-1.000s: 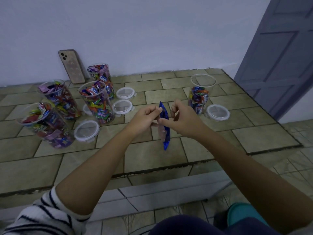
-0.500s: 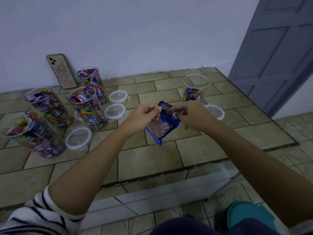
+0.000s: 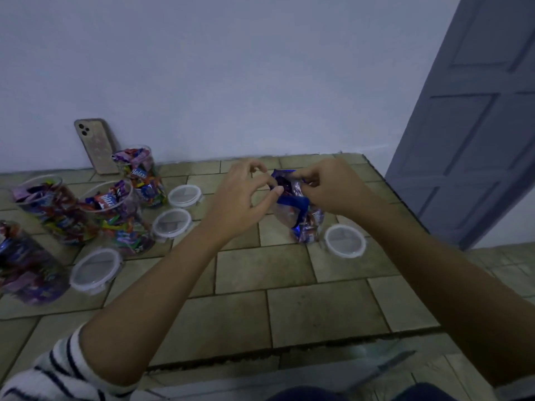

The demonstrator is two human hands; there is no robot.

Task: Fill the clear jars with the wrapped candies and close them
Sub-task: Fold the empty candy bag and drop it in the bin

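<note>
Both hands hold a blue and clear candy bag (image 3: 291, 202) by its top edge, over a clear jar (image 3: 308, 227) that is partly filled with wrapped candies. My left hand (image 3: 243, 195) pinches the bag's left rim and my right hand (image 3: 333, 186) pinches its right rim. The bag hides most of the jar. That jar's white-rimmed lid (image 3: 344, 241) lies flat just to its right. Several open jars full of candies (image 3: 115, 218) stand at the left, with three lids (image 3: 172, 222) lying beside them.
A phone (image 3: 95, 146) leans on the white wall behind the left jars. A grey-blue door (image 3: 474, 117) stands at the right. The tiled platform ends in a step (image 3: 289, 354) near me.
Both hands carried the bag away from me and to the right until it is over the right jar. The bag turned from edge-on and hanging to opened at the top.
</note>
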